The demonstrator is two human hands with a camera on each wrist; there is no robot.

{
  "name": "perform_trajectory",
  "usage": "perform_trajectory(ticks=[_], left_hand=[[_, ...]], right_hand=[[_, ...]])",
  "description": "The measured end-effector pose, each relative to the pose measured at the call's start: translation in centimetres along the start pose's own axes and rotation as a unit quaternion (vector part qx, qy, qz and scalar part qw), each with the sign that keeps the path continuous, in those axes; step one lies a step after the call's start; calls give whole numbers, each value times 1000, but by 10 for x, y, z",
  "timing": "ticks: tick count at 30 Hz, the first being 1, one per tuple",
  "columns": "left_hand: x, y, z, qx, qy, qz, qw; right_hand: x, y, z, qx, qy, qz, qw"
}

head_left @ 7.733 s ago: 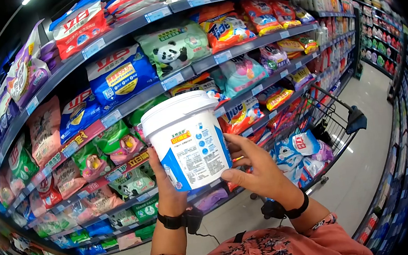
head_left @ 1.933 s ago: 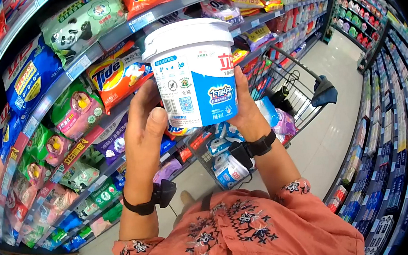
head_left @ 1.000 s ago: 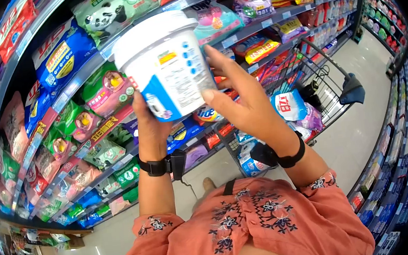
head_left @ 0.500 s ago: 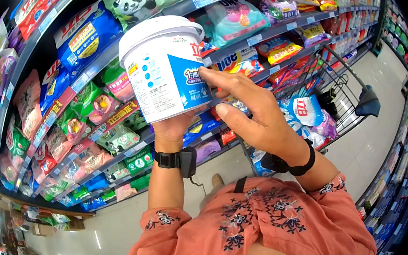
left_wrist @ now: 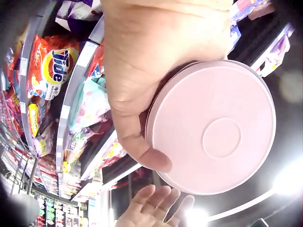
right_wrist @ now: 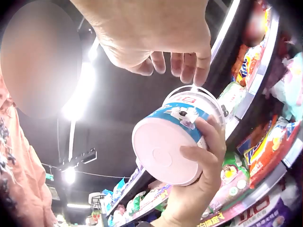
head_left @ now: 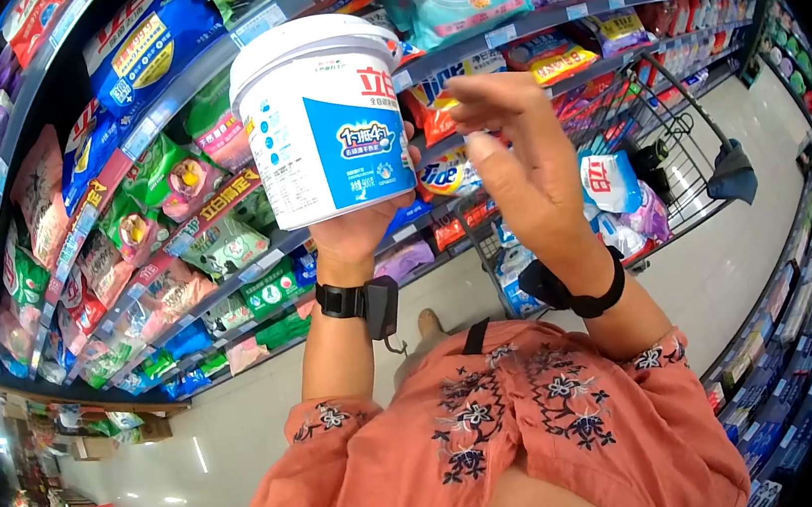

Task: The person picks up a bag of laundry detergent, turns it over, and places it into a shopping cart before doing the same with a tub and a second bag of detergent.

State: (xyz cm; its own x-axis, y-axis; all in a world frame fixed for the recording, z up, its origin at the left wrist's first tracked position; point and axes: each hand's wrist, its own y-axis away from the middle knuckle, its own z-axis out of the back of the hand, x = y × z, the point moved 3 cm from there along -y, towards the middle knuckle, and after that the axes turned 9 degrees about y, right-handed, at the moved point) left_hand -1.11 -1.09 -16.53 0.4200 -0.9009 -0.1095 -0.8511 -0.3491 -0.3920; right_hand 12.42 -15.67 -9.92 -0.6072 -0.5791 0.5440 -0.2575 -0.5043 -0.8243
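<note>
A white lidded tub of laundry detergent (head_left: 324,128) with a blue label and red lettering is raised upright before the shelves. My left hand (head_left: 356,234) grips it from behind and below, mostly hidden by the tub in the head view. In the left wrist view, a finger curls over the edge of the tub's round pale base (left_wrist: 213,132). To the right of the tub, my right hand (head_left: 533,154) is raised with fingers loosely bent and nothing in them. The right wrist view puts its fingertips near the tub's lid (right_wrist: 213,101), with the left hand (right_wrist: 207,158) around the side.
Shelves packed with bagged detergent rise ahead, including a blue bag (head_left: 148,53) and an orange Tide bag (head_left: 453,93). A wire shopping cart (head_left: 682,172) holding bags (head_left: 615,195) stands at the right. Another stocked shelf (head_left: 789,360) lines the far right.
The tub has been turned, so its small-print side gave way to the blue front label. My right hand has moved off it to the right; the left hand keeps its grip.
</note>
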Motion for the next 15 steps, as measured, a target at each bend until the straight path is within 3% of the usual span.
perform_trajectory(ticks=[1, 4, 5, 8, 12, 15], left_hand=[[0, -2, 1, 34, -13, 21, 999], [7, -2, 0, 10, 7, -25, 1000], [-5, -4, 13, -12, -71, 25, 997], [0, -1, 13, -128, -101, -90, 983], [3, -2, 6, -125, -129, -73, 981], [0, 2, 6, -110, -127, -67, 983]], right_hand=[[2, -1, -1, 27, 37, 35, 998], [-7, 7, -14, 17, -55, -26, 998], [-7, 6, -10, -17, -42, -17, 999], [2, 2, -11, 74, -2, -1, 997], [-2, 0, -10, 81, 33, 15, 996], [-11, 5, -12, 73, -47, -78, 993]])
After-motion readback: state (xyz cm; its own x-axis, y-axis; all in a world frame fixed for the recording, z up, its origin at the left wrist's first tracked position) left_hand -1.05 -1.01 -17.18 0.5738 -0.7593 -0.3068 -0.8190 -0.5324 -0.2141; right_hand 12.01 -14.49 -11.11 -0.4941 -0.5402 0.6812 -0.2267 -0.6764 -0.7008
